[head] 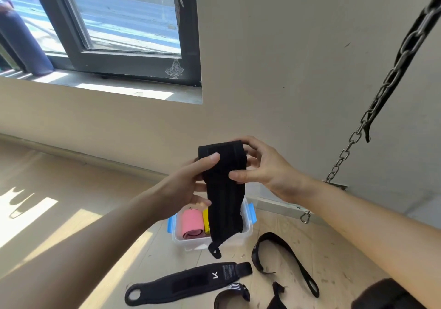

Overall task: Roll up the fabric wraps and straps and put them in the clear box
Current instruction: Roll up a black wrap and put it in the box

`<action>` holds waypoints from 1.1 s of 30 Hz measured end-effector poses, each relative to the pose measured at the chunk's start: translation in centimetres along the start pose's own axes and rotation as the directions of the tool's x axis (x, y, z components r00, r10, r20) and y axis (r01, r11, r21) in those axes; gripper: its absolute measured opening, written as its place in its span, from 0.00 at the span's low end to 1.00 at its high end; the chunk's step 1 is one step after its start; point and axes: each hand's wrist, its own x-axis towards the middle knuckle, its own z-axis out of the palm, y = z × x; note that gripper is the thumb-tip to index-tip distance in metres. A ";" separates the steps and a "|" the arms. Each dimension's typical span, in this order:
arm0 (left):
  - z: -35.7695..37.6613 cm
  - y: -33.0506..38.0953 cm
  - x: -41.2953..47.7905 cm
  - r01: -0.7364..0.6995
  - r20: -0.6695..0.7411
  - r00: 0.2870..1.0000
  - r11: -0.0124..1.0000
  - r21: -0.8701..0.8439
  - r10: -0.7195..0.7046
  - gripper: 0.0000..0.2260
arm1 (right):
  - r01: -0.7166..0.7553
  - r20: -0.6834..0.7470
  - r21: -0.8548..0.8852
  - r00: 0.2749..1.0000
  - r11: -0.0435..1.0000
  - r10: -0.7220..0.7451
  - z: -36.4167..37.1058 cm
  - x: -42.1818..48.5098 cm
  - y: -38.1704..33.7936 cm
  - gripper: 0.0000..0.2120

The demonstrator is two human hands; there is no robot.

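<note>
Black wrap (224, 189) — pinched between both hands

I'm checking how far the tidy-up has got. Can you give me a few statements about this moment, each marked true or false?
1. The left hand and the right hand both hold the long black fabric wrap. True.
2. The clear plastic box with blue latches is empty. False: the box holds a pink fabric roll and a yellow roll.
3. The held wrap is fully rolled. False: only its top end is rolled, and the rest hangs down.
4. A flat black wrist wrap with a white logo lies unrolled on the wooden floor. True.
</note>
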 end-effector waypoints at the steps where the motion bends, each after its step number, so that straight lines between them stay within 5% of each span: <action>1: 0.1 0.1 0.0 -0.002 -0.016 1.000 1.000 -0.012 0.002 0.26 | 0.014 0.003 -0.022 1.000 1.000 -0.014 0.0 0.0 0.1 0.29; 7: 0.1 0.0 0.0 -0.048 -0.088 0.995 0.999 -0.025 0.045 0.22 | -0.065 0.072 -0.041 0.995 0.997 0.068 0.1 0.0 0.1 0.32; 15: -0.3 -0.2 0.1 -0.177 -0.143 0.976 0.979 -0.096 0.163 0.27 | -0.333 0.157 0.122 0.937 0.935 0.313 0.1 0.1 -0.3 0.22; 21: -0.4 -0.5 0.2 -0.226 -0.146 0.964 0.974 -0.016 0.222 0.32 | -0.254 0.107 0.158 0.965 0.954 0.239 -0.1 0.1 -0.4 0.25; 33: -0.5 -0.3 0.2 -0.040 -0.084 0.996 0.991 -0.124 0.030 0.25 | -0.095 0.057 0.159 0.995 0.983 0.087 -0.4 0.2 0.3 0.33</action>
